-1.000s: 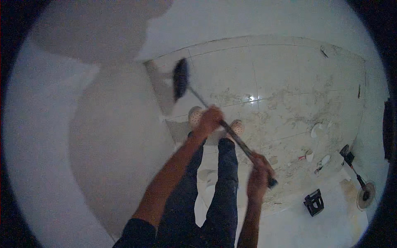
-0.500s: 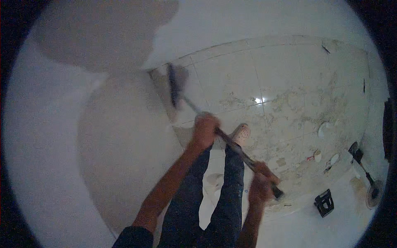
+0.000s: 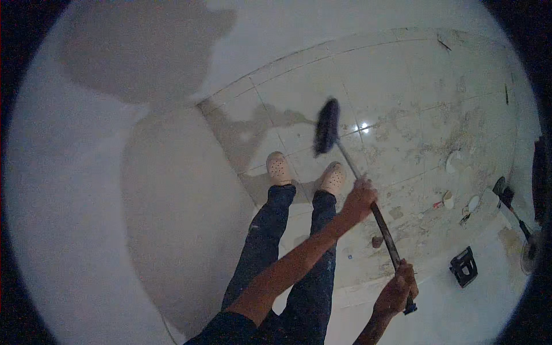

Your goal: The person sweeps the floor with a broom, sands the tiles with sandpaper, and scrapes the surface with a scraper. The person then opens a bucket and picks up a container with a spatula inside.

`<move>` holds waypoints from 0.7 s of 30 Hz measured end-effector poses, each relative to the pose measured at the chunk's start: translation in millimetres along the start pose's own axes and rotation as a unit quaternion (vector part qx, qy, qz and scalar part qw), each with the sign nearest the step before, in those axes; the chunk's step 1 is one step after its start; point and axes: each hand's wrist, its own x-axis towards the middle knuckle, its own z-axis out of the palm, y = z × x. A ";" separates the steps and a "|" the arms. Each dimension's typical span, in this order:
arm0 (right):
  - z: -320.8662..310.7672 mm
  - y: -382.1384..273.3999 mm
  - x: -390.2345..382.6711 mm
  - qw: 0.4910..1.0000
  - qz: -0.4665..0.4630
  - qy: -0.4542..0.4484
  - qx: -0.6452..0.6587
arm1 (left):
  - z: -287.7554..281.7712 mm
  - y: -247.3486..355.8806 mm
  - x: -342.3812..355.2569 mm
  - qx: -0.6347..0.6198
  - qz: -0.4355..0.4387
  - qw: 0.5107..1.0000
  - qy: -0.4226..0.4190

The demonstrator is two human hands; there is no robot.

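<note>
**Both hands close on a broom (image 3: 384,227) over a dirt-marked tiled floor (image 3: 397,75)**

The broom's dark bristled head (image 3: 326,126) is well in from the floor's far edge, nearer the far left corner than the far right one; whether the bristles touch the tiles, I cannot tell. From the head the handle slants back toward the near edge, light grey at first, then dark.

The left hand (image 3: 361,198) has its fingers wrapped around the handle partway along, on the side nearer the bristles. The right hand (image 3: 398,287) is also closed around it, just above the dark end.

Two pale clogs (image 3: 278,168) with small holes stand near the floor's left edge, below dark trousers (image 3: 310,270). A shadow (image 3: 244,135) falls across the far left corner and onto the wall (image 3: 95,230).

Dirt smears the right half of the tiles. A brown piece (image 3: 376,242) lies just beside the handle, between the two hands. Toward the right edge lie a white curved piece (image 3: 454,161), a small round piece (image 3: 448,199) with something red next to it, and a pale oval (image 3: 474,202). A thin dark strip (image 3: 444,44) is near the far right corner. A black frame (image 3: 464,267) sits by the near right corner.
</note>
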 end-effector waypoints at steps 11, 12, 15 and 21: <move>-45.0 -12.1 16.0 0.934 0.154 -0.113 -0.303 | -53.6 44.6 -60.6 0.038 -0.145 0.989 0.018; -23.6 12.5 13.4 0.956 0.152 -0.171 -0.183 | -63.3 9.0 -78.1 0.235 -0.081 0.956 0.156; 51.8 69.7 10.7 0.930 0.034 -0.365 0.001 | -98.9 -93.0 -115.5 0.075 -0.237 0.929 0.275; 29.9 55.4 27.7 0.953 -0.032 -0.283 0.101 | -55.9 -101.8 -91.6 0.266 -0.026 0.934 0.237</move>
